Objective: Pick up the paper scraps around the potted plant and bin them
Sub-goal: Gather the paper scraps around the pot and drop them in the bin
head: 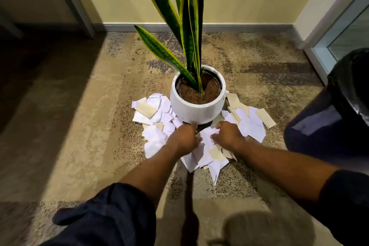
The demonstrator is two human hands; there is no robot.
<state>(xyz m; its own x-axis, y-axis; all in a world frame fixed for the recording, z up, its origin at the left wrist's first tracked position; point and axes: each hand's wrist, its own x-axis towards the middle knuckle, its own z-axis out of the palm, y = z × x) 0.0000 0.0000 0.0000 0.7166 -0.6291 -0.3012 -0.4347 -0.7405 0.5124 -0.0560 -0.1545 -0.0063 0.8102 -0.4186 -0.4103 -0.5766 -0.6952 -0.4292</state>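
Observation:
A white round pot [196, 111] with a tall snake plant [187, 26] stands on the carpet. White and beige paper scraps [153, 136] lie around its front, left and right sides. My left hand [184, 139] reaches down onto the scraps just in front of the pot, fingers curled into the pile. My right hand [227, 134] lies a little to the right, fingers curled round white scraps [206, 136] between the two hands. A dark bin [335, 118] stands at the right edge.
The wall and grey skirting [239, 28] run behind the plant. A glass door frame [327, 54] is at the right rear, a table leg [77, 6] at the left rear. My dark-trousered knee [111, 215] is low in view.

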